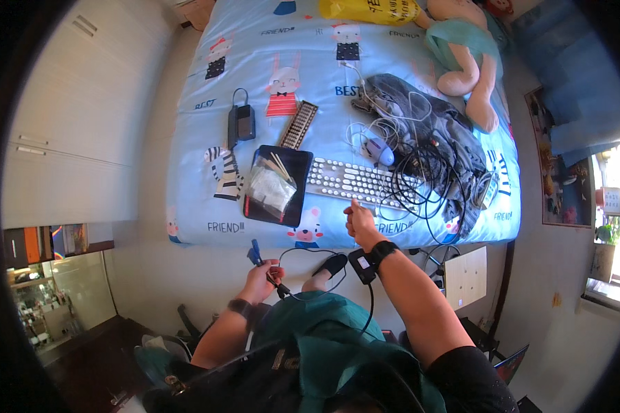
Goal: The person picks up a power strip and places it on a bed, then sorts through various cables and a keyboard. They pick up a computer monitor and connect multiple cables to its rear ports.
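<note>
My left hand (260,281) is closed around a black cable (302,249) in front of the bed. The cable's blue plug (255,253) sticks up above the fingers, and a dark end hangs below them. A loop of it runs to the right. My right hand (360,221) is at the bed's near edge, fingers curled, by the front edge of a white keyboard (337,177) with round keys. What those fingers hold, if anything, is hidden. A small black box (362,266) with a cord sits against my right wrist, beside a black band.
On the patterned bed (186,165) lie a black tablet-like board (297,165) under a clear bag (272,189), an abacus (299,125), a black pouch-like device (242,122), a mouse (379,151), coiled black cables (427,172), grey clothing (455,131) and a plush toy (461,69).
</note>
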{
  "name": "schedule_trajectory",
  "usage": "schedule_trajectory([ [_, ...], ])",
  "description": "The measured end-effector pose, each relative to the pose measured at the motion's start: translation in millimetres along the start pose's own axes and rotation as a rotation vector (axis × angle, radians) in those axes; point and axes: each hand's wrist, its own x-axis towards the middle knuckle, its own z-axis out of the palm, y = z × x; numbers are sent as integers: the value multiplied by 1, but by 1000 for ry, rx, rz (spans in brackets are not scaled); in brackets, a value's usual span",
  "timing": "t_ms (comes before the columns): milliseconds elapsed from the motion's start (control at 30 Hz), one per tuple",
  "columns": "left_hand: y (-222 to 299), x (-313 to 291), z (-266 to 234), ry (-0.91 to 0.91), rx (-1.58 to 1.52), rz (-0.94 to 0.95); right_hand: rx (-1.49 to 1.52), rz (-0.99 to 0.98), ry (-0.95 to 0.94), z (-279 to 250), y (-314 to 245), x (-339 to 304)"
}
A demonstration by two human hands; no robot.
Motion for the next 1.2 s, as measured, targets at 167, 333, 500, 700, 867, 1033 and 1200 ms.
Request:
schedule_trajectory([
  [167, -12, -13, -42, 16, -96, 113, -69, -116, -118, 69, -19, 24],
  [333, -13, -34, -75, 95, -183, 127, -118, -108, -184, 125, -30, 33],
  [500, -6, -21, -68, 84, 286, 368, -722, -500, -191, 88, -19, 65],
  [700, 2, 15, -9, -10, 118, -8, -527, -299, 110, -24, 32, 11],
  [867, -7, 56, 65, -160, 441, -186, -251, -508, 580, -205, 67, -84],
  [1033, -49, 41, 162, -447, 1025, -303, -63, -663, 1158, -343, 193, -209],
  [1200, -94, 71, 234, -742, 961, -691, 30, -612, 1763, -356, 353, -334],
])
